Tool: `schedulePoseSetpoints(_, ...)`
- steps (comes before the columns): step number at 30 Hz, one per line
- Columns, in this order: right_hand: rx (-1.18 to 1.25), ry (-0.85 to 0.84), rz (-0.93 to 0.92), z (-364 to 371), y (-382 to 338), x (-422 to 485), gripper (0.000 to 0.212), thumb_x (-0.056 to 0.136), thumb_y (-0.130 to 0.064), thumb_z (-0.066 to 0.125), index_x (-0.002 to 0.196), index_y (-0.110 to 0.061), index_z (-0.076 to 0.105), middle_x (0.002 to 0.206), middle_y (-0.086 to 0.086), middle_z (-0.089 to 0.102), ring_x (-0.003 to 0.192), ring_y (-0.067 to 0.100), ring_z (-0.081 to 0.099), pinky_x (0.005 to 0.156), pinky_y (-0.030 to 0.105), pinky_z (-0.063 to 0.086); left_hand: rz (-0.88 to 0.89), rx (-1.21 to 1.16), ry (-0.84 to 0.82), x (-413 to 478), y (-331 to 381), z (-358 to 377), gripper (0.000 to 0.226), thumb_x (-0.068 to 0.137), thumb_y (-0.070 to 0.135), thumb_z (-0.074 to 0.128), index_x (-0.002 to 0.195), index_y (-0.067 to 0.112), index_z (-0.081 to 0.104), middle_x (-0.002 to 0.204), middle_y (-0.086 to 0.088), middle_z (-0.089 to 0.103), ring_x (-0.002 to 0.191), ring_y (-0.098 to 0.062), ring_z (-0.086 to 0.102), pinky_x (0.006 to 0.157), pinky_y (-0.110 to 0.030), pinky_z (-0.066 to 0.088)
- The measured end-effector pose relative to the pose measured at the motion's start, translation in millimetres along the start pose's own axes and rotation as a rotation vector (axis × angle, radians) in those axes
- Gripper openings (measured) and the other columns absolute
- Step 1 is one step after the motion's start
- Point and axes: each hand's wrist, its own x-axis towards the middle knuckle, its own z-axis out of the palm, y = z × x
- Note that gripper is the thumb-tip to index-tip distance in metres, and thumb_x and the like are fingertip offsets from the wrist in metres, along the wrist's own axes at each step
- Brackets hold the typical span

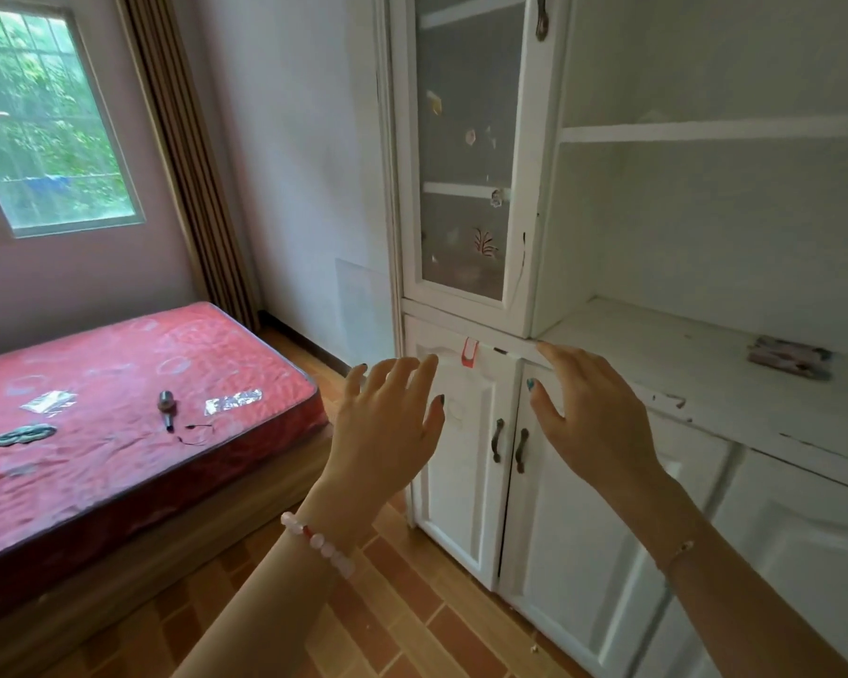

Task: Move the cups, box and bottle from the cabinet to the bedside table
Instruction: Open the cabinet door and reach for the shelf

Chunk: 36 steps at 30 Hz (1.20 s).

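Hovering before the white cabinet (pixel 544 237), the person's left hand (pixel 388 433) and right hand (pixel 593 423) are spread wide and empty; the cups, box and bottle are out of sight, perhaps behind the closed lower doors (pixel 461 482), and cups are likely light, fragile, best gripped around the body.

beyond the left hand (pixel 388 423) and right hand (pixel 593 413) the cabinet (pixel 657 345) was white-painted wood, matt, chipped; its handles (pixel 498 440) dark metal. left of the left hand, the mattress (pixel 118 384) shone under plastic wrap.
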Motion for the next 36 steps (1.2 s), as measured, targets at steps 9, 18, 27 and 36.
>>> schedulePoseSetpoints(9,0.023,0.019,0.049,89.2,41.8,100.7,0.052,0.087,-0.041,0.035,0.121,-0.007,0.056,0.108,0.009,0.066,0.098,0.027,0.062,0.081,0.036,0.05,0.052,-0.018,-0.022,108.8,-43.3,88.0,0.043,0.087,0.037,0.043,0.119,0.013,0.059,0.111,-0.005,0.068,0.101,-0.026,0.065,0.087,-0.052,0.051)
schedulePoseSetpoints(18,-0.064,0.074,0.039,119.0,86.9,196.8,0.051,0.088,-0.04,0.031,0.119,-0.01,0.058,0.111,0.007,0.067,0.098,0.025,0.063,0.084,0.035,0.048,0.17,-0.01,0.18,225.4,-60.7,131.6,0.041,0.087,0.039,0.045,0.114,0.014,0.062,0.107,-0.005,0.07,0.096,-0.026,0.067,0.088,-0.049,0.048)
schedulePoseSetpoints(27,-0.199,0.209,0.047,101.3,111.2,261.1,0.046,0.086,-0.036,0.036,0.116,-0.01,0.059,0.107,0.005,0.067,0.095,0.022,0.064,0.08,0.026,0.041,0.387,-0.126,0.336,323.7,-54.8,150.9,0.035,0.081,0.028,0.064,0.113,0.016,0.057,0.098,-0.001,0.069,0.089,-0.022,0.066,0.085,-0.043,0.05)
schedulePoseSetpoints(36,-0.382,0.334,0.105,76.9,120.7,324.9,0.048,0.084,-0.04,0.036,0.114,-0.013,0.062,0.106,0.001,0.068,0.093,0.017,0.065,0.077,0.022,0.04,0.59,-0.07,0.443,430.6,-57.4,149.8,0.046,0.075,0.037,0.072,0.114,0.014,0.063,0.107,-0.005,0.069,0.097,-0.025,0.067,0.087,-0.051,0.052)
